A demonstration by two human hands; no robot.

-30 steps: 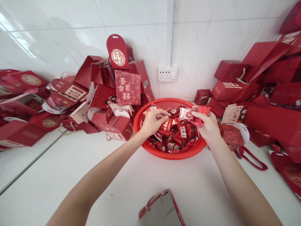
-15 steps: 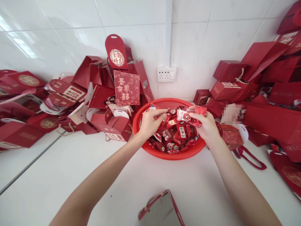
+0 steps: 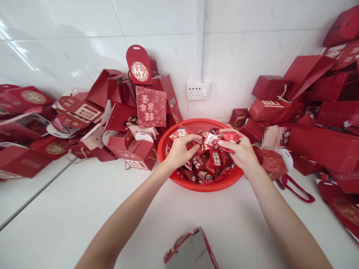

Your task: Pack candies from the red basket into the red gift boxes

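Note:
A red plastic basket (image 3: 202, 188) of wrapped candies (image 3: 215, 158) stands on the white table (image 3: 140, 220). My left hand (image 3: 182, 151) is over its left part, thumb and fingers curled together; what they hold, if anything, is too small to make out. Over the right part, my right hand (image 3: 238, 149) is closed on red-wrapped candies (image 3: 232, 137). A white-and-red candy (image 3: 211, 139) lies at its fingertips. Near the bottom edge is an open box (image 3: 190, 250) with a grey-looking inside and a cord handle.
Red gift boxes (image 3: 137, 149) are piled along the wall at the left. More red boxes (image 3: 322, 138) fill the right side. A socket (image 3: 198, 91) is on the tiled wall behind the basket. A dark red strap (image 3: 298, 190) lies at the right.
My right hand has shifted slightly left and lower over the candies, fingers more curled. My left hand's fingers have moved a little lower. The view has shifted slightly.

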